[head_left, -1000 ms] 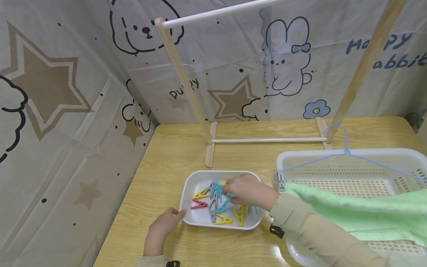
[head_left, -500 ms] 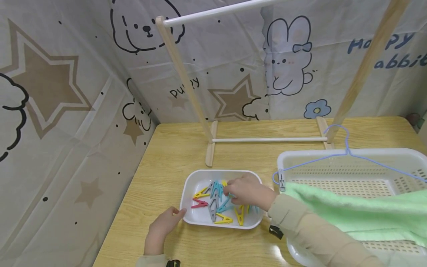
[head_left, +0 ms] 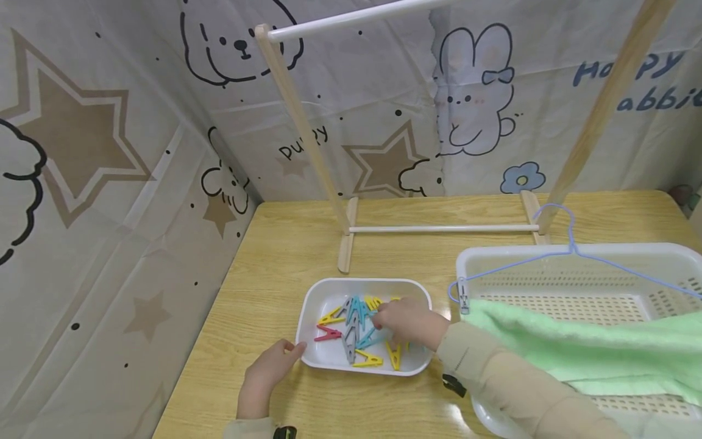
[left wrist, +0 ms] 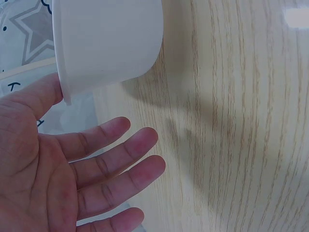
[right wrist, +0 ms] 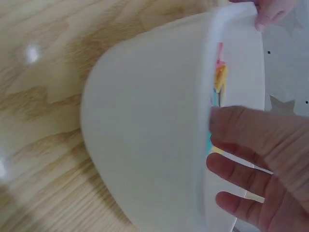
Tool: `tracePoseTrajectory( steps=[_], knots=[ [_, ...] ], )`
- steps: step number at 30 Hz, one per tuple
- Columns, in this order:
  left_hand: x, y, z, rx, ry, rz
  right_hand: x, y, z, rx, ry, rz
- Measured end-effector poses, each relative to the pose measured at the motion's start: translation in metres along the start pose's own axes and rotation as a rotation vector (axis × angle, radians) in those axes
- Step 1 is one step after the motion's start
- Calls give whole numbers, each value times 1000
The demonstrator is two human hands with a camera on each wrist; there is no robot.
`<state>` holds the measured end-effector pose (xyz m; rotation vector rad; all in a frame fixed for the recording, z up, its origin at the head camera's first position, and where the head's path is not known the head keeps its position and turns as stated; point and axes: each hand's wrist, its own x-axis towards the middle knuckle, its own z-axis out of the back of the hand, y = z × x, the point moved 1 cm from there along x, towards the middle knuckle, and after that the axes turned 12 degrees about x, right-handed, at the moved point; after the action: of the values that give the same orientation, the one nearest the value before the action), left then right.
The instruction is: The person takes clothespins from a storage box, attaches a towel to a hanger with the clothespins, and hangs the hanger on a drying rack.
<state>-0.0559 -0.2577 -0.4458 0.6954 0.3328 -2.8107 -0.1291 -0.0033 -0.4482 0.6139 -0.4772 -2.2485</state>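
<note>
A white tray (head_left: 364, 371) holds several plastic clothespins: a red clothespin (head_left: 328, 333), grey ones (head_left: 350, 344), light blue ones (head_left: 356, 310) and yellow ones (head_left: 368, 360). My right hand (head_left: 408, 322) is inside the tray's right part, over the clothespins, its fingers loosely bent. In the right wrist view nothing shows between its thumb (right wrist: 251, 126) and fingers, though the tray wall hides part of the space. At the tray's left end, the thumb of my left hand (head_left: 270, 371) touches the rim; in the left wrist view the other fingers (left wrist: 125, 181) stay straight and apart from it.
A large white basket (head_left: 620, 250) stands on the right with a light green towel (head_left: 581, 341) and a blue hanger (head_left: 571, 247); a metal clip (head_left: 463, 296) sits at the hanger's left end. Behind the tray rises a wooden rack (head_left: 307, 134) with white bars.
My right hand has shifted slightly right and down within the tray, uncovering more yellow clothespins near the back wall. My left hand stays at the tray's rim.
</note>
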Motion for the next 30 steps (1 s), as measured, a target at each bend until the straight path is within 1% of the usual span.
tracePoseTrajectory(
  steps=[5,9,17,24,30],
  knots=[
    [1,0,0,-2,3,1,0,0,-5,-33,-15,-23],
    [1,1,0,-3,8,10,-1,1,-6,-87,-18,-16],
    [3,1,1,-2,14,12,3,2,-13,-275,27,-13],
    [4,2,0,2,22,12,10,3,-23,-383,55,-68],
    [3,1,1,5,22,9,14,5,-29,-534,102,-85]
  ],
)
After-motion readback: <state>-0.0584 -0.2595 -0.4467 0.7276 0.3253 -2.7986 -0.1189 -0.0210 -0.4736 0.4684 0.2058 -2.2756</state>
